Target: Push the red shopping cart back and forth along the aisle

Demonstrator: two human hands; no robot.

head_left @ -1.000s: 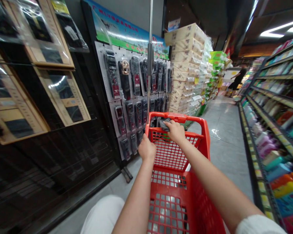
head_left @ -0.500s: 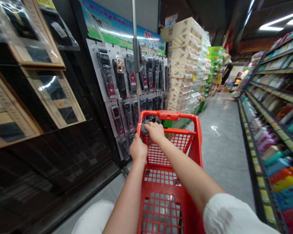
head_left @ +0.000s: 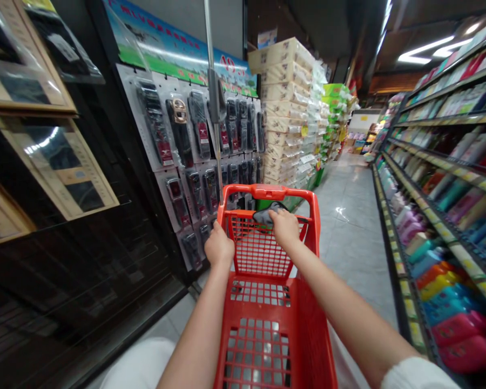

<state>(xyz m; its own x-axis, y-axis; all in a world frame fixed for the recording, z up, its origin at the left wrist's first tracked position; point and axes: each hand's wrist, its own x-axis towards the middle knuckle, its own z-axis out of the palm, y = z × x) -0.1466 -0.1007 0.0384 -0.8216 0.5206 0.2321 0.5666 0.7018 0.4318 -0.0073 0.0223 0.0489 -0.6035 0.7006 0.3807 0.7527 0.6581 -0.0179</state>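
Partly under right hand (head_left: pixel 286 229), grey cloth (head_left: pixel 262 217).

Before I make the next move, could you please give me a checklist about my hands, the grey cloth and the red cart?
1. Left grip at the left edge of the red cart: ok.
2. Left grip firmly closed: cannot tell, the fingers are mostly hidden.
3. Right grip touching the grey cloth: ok.
4. Grey cloth spread flat: not ok, it is bunched up.
5. A hand on the top handle: not ok, both are below it.
6. Wheels ready to roll: cannot tell, they are not clearly visible.
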